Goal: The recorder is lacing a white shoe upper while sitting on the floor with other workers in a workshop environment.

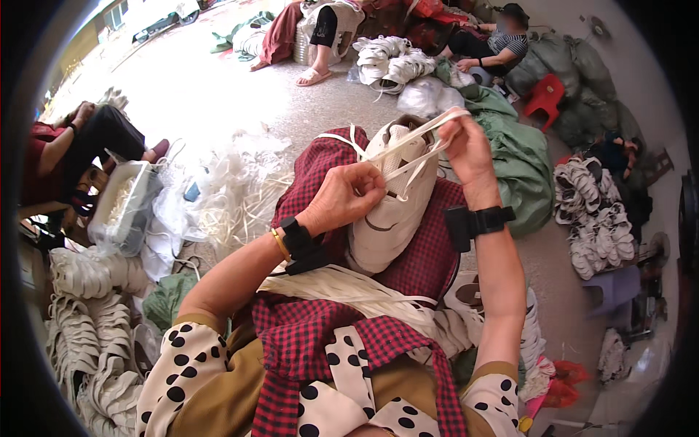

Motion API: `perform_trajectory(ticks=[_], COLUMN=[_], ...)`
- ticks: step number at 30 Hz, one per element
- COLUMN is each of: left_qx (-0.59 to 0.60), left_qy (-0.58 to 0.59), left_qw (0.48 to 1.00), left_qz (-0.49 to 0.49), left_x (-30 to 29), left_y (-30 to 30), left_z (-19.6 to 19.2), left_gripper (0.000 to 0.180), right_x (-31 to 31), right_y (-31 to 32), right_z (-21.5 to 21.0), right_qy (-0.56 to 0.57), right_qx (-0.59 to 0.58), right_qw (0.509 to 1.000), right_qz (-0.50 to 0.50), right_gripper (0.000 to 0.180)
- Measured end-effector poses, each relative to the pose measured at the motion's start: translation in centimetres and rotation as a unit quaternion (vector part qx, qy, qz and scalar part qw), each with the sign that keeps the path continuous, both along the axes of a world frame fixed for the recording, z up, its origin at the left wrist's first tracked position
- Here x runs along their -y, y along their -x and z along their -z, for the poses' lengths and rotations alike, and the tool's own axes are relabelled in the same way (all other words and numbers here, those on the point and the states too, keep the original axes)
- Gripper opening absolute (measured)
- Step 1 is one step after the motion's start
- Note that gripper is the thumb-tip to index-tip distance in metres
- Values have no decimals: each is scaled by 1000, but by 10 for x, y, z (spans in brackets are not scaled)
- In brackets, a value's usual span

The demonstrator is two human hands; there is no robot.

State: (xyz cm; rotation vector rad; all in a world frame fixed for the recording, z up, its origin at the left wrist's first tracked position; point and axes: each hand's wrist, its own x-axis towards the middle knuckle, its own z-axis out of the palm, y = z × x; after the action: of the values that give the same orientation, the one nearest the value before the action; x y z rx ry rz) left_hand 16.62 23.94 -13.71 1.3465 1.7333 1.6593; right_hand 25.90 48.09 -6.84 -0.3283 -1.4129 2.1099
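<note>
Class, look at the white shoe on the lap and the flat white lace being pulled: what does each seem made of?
White shoe: probably smooth synthetic leather, with a faint sheen and stitched panels. Flat white lace: likely woven fabric tape, matte and limp, stretched between left hand and right hand.

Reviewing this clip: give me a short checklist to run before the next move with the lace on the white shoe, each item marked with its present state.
1. White shoe rests steady on the lap, on the red checked cloth: ok.
2. Left hand pinches at the shoe's lacing area: ok.
3. Right hand holds the flat white lace, pulled taut above the shoe: ok.
4. Lace free of twists along its whole run: cannot tell, partly hidden by fingers.
5. Which eyelets are already threaded: cannot tell, too small.
6. Spare laces lie across the lap, close to both hands: ok.
</note>
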Motion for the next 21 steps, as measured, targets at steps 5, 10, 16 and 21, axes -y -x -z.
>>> perform_trajectory(ticks=[5,10,16,21], left_qx=[3,17,215,215], left_qy=[-13,-16,-44,-26], left_qw=[1000,999,969,969], left_qz=[17,44,117,122], left_x=[-4,-10,-7,-13], left_y=[0,2,7,16], left_z=[3,6,9,10], left_gripper=[4,5,10,15], right_x=[-60,-104,37,75], right_y=[-42,-88,-93,-72], right_z=[-55,-48,-13,2], right_qy=[33,-437,-605,-661], right_qx=[-115,442,285,174], right_qw=[988,783,737,728], right_qz=[-100,28,100,-43], right_gripper=[14,27,10,16])
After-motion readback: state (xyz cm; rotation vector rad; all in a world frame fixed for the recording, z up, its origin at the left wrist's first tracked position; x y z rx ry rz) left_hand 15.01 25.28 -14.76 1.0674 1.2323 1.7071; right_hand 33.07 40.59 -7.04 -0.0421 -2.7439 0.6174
